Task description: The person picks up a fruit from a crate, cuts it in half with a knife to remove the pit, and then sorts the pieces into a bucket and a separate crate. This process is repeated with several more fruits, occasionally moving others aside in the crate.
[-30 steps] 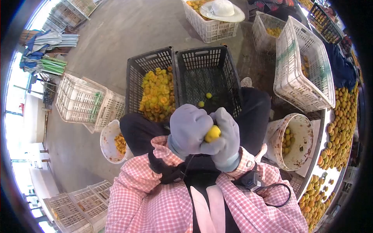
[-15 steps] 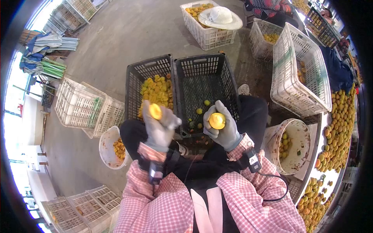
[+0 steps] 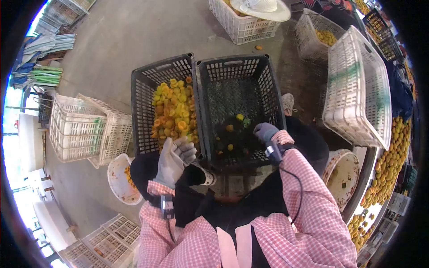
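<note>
My left hand (image 3: 175,158), in a pale grey glove, is held palm up with loosely curled, parted fingers and nothing visible in it. It is at the near edge of the left black crate (image 3: 144,105), which holds a heap of yellow cut fruit halves (image 3: 176,107), apricot-like in look. My right hand (image 3: 267,132), gloved too, reaches over the near right part of the right black crate (image 3: 233,63). Its shaded fingers extend leftward, with no fruit visible in them. Several loose whole fruits (image 3: 229,128) lie near that hand on the crate floor.
A white bucket (image 3: 117,181) with fruit pieces stands left, another stained bucket (image 3: 346,174) right. White crates (image 3: 78,129) stand at the left, and a large tilted white crate (image 3: 355,94) at the right. Fruit covers the right-hand table (image 3: 380,192). A straw hat (image 3: 263,9) rests on a far crate.
Both hands have let go of the yellow fruit pieces they held. The right hand has moved forward over the right crate; the left has turned palm up. The view has shifted slightly.
</note>
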Motion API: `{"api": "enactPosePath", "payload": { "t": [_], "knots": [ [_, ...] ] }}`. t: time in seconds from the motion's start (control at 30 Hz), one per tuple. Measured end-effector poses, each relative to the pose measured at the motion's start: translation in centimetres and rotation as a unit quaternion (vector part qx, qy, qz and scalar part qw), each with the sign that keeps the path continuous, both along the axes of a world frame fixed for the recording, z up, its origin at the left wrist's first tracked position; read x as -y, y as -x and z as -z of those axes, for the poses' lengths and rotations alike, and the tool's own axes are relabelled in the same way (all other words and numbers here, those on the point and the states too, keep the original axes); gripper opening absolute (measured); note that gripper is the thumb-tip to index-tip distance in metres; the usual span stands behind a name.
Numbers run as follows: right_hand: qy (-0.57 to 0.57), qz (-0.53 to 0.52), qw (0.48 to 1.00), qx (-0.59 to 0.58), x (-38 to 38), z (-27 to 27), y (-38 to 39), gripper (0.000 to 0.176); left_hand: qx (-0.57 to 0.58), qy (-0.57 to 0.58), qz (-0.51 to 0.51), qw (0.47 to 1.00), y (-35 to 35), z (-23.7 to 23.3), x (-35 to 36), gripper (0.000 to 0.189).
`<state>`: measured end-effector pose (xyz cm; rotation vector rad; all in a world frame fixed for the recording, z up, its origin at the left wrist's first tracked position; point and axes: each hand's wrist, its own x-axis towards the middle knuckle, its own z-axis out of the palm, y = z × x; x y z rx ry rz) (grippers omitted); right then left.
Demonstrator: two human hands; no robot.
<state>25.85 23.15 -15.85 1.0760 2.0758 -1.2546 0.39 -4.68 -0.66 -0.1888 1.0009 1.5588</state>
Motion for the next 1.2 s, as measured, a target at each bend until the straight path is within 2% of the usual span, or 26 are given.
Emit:
{"api": "enactPosePath", "payload": {
  "t": [0.03, 0.07, 0.13, 0.27, 0.4, 0.43, 0.6, 0.67, 0.7, 0.73, 0.77, 0.8, 0.87, 0.9, 0.93, 1.0, 1.03, 1.07, 1.1, 1.13, 1.17, 1.2],
  "knots": [
    [-0.089, -0.047, 0.995, 0.016, 0.5, 0.3, 0.4, 0.028, 0.005, -0.003, -0.001, 1.0, 0.1, 0.5, -0.2, 0.056],
    [-0.114, -0.026, 0.989, 0.09, 1.0, 0.8, 1.2, 0.029, 0.01, 0.004, -0.003, 1.0, 0.1, 0.7, -0.5, 0.056],
    [-0.161, -0.055, 0.981, 0.095, 0.6, 8.5, -0.6, 0.025, -0.029, 0.039, -0.002, 0.999, 0.1, 0.4, -1.2, 0.054],
    [-0.068, -0.09, 0.983, 0.143, 1.4, 7.4, 2.6, 0.025, -0.057, 0.038, 0.037, 0.997, 0.8, 1.1, -1.8, 0.05],
    [0.018, -0.132, 0.973, 0.189, 1.6, 5.7, 4.4, 0.029, -0.06, 0.094, 0.052, 0.992, 0.9, 1.1, -3.2, 0.048],
    [0.037, -0.14, 0.969, 0.201, 1.6, 5.4, 4.8, 0.03, -0.05, 0.056, 0.044, 0.996, 0.9, 1.1, -3.3, 0.046],
    [0.106, -0.158, 0.948, 0.255, -1.1, 4.3, 6.0, 0.039, -0.069, 0.041, 0.057, 0.995, 0.9, 0.7, -3.7, 0.046],
    [0.121, -0.157, 0.941, 0.276, -2.3, 3.7, 3.5, 0.043, -0.092, 0.029, 0.063, 0.993, 0.5, 0.4, -3.7, 0.047],
    [0.215, -0.05, 0.966, 0.137, -2.5, 2.5, 3.6, 0.039, -0.11, 0.025, 0.065, 0.991, 0.3, 0.7, -3.8, 0.048],
    [0.301, 0.053, 0.952, -0.013, -2.3, 0.6, 4.2, 0.036, -0.131, 0.022, 0.066, 0.989, 0.2, 0.9, -3.7, 0.05],
    [0.36, 0.178, 0.913, -0.067, -1.2, -1.3, 5.1, 0.032, -0.147, 0.02, 0.108, 0.983, 0.2, 1.1, -3.7, 0.062],
    [0.414, 0.296, 0.852, -0.123, 0.5, -4.3, 6.8, 0.029, -0.157, 0.009, 0.105, 0.982, -0.1, 1.1, -3.8, 0.062],
    [0.381, 0.299, 0.857, -0.175, 3.2, -9.1, 8.4, 0.031, -0.258, -0.004, 0.115, 0.959, -1.2, 0.8, -4.2, 0.064],
    [0.316, 0.258, 0.877, -0.253, 5.2, -10.9, 8.8, 0.031, -0.297, -0.018, 0.121, 0.947, -1.8, 0.6, -4.1, 0.07],
    [0.25, 0.196, 0.917, -0.241, 6.7, -13.2, 8.9, 0.032, -0.306, -0.024, 0.119, 0.944, -2.4, 0.0, -4.2, 0.07],
    [0.205, 0.115, 0.93, -0.281, 10.5, -17.0, 8.5, 0.029, -0.329, -0.055, 0.064, 0.94, -3.8, -1.3, -4.8, 0.071],
    [0.164, 0.072, 0.942, -0.283, 12.2, -17.3, 8.2, 0.031, -0.295, -0.069, 0.03, 0.953, -4.7, -2.3, -5.1, 0.069],
    [0.123, 0.029, 0.951, -0.283, 13.8, -17.4, 7.8, 0.032, -0.318, -0.022, 0.015, 0.948, -5.4, -1.5, -5.4, 0.062],
    [0.223, 0.071, 0.915, -0.328, 15.3, -17.9, 7.5, 0.033, -0.267, -0.012, 0.01, 0.964, -6.1, -2.7, -5.2, 0.056],
    [0.218, 0.068, 0.915, -0.332, 16.3, -17.9, 6.8, 0.033, -0.215, -0.001, 0.007, 0.977, -6.7, -4.0, -4.9, 0.051],
    [0.371, 0.197, 0.849, -0.321, 17.0, -17.6, 6.2, 0.034, -0.221, -0.008, 0.005, 0.975, -6.6, -4.5, -4.5, 0.051],
    [0.509, 0.317, 0.743, -0.295, 17.4, -18.0, 5.7, 0.035, -0.177, -0.014, -0.008, 0.984, -6.3, -5.0, -4.0, 0.046]
  ]
}}
